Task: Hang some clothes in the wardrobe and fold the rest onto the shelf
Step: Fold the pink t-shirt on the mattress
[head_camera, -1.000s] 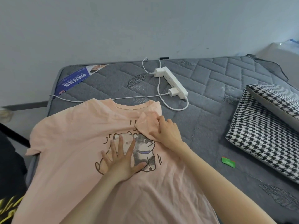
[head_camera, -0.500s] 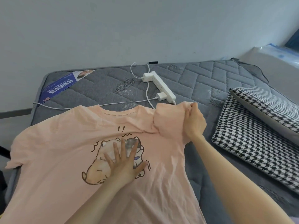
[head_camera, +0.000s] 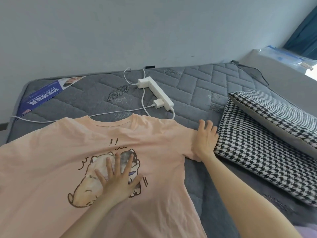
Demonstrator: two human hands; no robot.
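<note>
On T-shirt, left hand, right hand flat

**One head-worn view, facing forward and down**

The only view sits on the person's head and looks forward and down across a mattress to the wall behind it. The wide lens takes in the mattress from its far left corner to the pillows on the right. The camera is close. Both forearms come in from the bottom edge, the left hand flat on a shirt near mid-frame and the right hand flat at its sleeve. The shirt runs off the left and bottom edges. A power strip lies beyond it.
</note>
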